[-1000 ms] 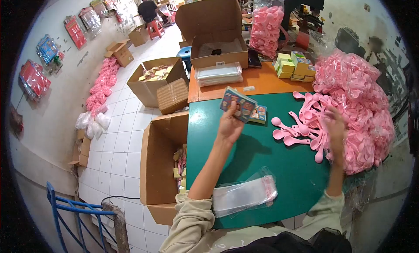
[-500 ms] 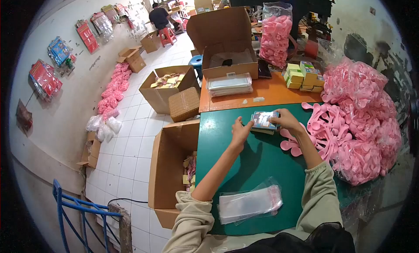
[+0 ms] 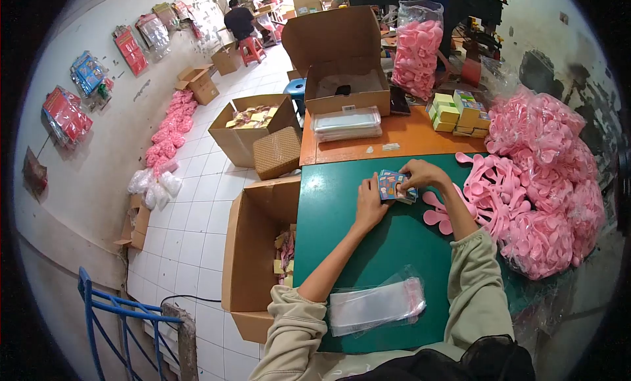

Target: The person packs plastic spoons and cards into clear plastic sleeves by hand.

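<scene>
Toward the far edge of the green table, a small stack of printed cards sits between my two hands. My left hand grips the stack along its left side, fingers closed. From the right, my right hand pinches the cards with thumb and fingers over the top face. Loose pink plastic spoons lie just right of my right hand. Nearer to me, clear plastic sleeves are spread flat on the green tabletop.
Bagged pink spoons pile up on the right. Behind are an open cardboard box, stacked clear sleeves, small yellow-green boxes and a bag of spoons. A large carton stands left of the table. Another person sits far back.
My left hand has moved in from the side and closed on the cards. My right hand has shifted over the stack, which is now turned, with a different blue face showing.
</scene>
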`<state>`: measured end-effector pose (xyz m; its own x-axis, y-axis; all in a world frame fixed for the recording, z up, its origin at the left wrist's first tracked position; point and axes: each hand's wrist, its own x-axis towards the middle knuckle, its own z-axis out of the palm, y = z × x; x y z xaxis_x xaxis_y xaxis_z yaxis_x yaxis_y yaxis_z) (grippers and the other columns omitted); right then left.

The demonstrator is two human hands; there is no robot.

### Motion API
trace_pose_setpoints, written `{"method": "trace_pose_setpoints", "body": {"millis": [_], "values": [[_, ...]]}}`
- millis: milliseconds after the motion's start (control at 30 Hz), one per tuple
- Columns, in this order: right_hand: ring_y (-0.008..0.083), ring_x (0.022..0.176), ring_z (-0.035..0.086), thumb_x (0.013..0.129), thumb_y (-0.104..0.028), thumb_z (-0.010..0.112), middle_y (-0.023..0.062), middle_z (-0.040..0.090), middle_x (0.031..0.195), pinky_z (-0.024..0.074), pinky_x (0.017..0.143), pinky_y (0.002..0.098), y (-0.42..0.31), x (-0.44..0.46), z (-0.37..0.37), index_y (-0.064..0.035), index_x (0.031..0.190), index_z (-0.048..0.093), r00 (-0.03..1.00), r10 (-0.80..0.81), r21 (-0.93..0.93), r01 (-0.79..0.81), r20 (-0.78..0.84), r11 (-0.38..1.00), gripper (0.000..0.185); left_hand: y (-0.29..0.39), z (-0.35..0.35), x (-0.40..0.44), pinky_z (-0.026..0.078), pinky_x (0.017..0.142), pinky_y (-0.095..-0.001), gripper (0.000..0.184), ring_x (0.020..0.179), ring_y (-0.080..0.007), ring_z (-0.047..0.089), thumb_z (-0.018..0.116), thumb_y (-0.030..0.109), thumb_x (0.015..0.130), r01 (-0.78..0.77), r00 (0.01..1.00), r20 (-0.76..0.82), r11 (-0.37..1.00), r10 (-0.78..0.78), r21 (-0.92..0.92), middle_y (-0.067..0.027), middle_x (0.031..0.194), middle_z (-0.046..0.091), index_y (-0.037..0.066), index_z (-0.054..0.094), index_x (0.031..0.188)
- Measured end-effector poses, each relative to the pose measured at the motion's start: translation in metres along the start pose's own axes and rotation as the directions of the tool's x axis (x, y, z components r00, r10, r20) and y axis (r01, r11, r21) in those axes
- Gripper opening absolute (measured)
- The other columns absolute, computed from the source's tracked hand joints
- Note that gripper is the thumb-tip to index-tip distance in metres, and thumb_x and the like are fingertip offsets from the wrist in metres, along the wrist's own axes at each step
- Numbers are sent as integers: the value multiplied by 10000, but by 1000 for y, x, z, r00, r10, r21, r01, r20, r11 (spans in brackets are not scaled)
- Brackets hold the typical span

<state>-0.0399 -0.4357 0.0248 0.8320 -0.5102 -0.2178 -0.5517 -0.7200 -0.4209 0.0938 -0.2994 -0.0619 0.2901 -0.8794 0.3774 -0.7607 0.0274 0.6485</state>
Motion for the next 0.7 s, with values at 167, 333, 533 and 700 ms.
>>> {"method": "trace_pose_setpoints", "body": {"millis": [167,333,533,700], "values": [[199,690,615,601,-299,737,133,663,760,485,637,318,0,5,6,8,953,667,978,111,149,-137,175,979,472,-8,-4,-7,408,882,-423,787,1004,-359,460,752,167,651,-96,995,14,995,96,-20,-194,1115,436,-27,348,1297],[254,750,601,571,-302,753,138,627,841,479,675,342,-1,3,21,6,982,604,999,11,132,-17,49,991,535,-16,-12,-7,374,950,-409,854,1077,-366,436,771,186,636,-146,981,117,987,152,-60,-197,1165,429,-12,305,1323],[351,992,499,615,-245,742,182,534,973,431,793,414,-61,-51,40,-39,1044,465,981,-76,-14,75,-177,997,551,-19,-46,-16,288,1052,-358,912,1267,-333,334,748,161,665,-77,929,300,904,219,-422,-205,1348,345,0,202,1377],[358,1063,465,609,-180,753,193,485,1104,383,919,429,-60,-71,58,-66,1287,326,856,-163,-70,147,-491,987,809,-12,-46,-17,250,1068,-330,849,1299,-300,322,655,28,722,33,938,311,857,150,-514,-224,1412,286,5,146,1401]]}}
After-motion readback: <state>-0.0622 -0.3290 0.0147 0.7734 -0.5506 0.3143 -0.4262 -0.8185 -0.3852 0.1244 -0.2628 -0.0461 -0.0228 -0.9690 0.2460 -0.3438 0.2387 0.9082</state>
